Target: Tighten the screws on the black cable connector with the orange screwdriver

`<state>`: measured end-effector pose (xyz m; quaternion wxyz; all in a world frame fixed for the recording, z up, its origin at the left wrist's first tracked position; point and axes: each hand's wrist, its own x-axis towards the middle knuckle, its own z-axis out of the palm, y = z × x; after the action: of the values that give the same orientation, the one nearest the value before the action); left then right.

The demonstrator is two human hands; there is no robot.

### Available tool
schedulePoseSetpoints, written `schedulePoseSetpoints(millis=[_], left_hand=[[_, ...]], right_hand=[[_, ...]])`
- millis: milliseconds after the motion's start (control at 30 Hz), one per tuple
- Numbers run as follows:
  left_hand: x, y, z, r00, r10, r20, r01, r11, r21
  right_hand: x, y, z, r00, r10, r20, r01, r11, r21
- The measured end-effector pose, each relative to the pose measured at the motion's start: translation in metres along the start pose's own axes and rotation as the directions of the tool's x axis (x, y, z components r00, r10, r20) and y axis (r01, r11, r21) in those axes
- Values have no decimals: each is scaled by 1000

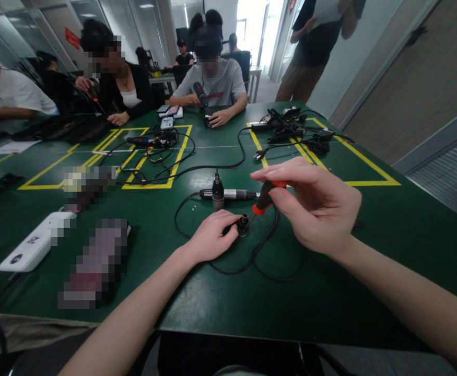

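Between the fingers and thumb of my right hand is a screwdriver with a black and orange handle, tilted, its shaft pointing down and left. The tip meets or nearly meets a small dark cylindrical part on the table. My left hand pinches that part from the left, steadying it against the tabletop. Just behind stands an upright black tool piece with a thin metal tip. A silver and black electric screwdriver body lies behind it, its cord looping around the work area.
The green table carries a white power strip and a blurred phone-like object at left. Tangled cables with adapters lie at back right, more cables at back left. Several people sit or stand beyond.
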<state>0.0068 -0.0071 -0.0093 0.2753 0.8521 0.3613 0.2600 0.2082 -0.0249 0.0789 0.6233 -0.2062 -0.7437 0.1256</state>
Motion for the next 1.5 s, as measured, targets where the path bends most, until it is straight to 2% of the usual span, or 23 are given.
schedulePoseSetpoints(millis=[167, 367, 733, 933, 1233, 1500], left_hand=[[0, 0, 0, 1000, 5, -4, -5, 1000, 1], [0, -2, 1, 1000, 1, -16, -1, 1000, 9], [-1, 1, 0, 999, 37, -12, -37, 999, 10], [-2, 0, 1, 998, 52, -19, -51, 997, 57], [-2, -2, 1, 996, 86, -12, -85, 994, 64], [-2, 0, 0, 998, 63, -5, -63, 996, 59]], right_hand=[[2, -1, -2, 999, -22, 39, 22, 1000, 8], [5, -4, -3, 996, -80, -46, 75, 993, -93], [2, -1, -2, 999, -18, 29, 20, 997, -76], [2, 0, -2, 1000, -30, -3, 29, 990, -141], [0, 1, -2, 999, 19, 36, -16, 996, -85], [2, 1, -1, 1000, -16, -26, 12, 988, -156]])
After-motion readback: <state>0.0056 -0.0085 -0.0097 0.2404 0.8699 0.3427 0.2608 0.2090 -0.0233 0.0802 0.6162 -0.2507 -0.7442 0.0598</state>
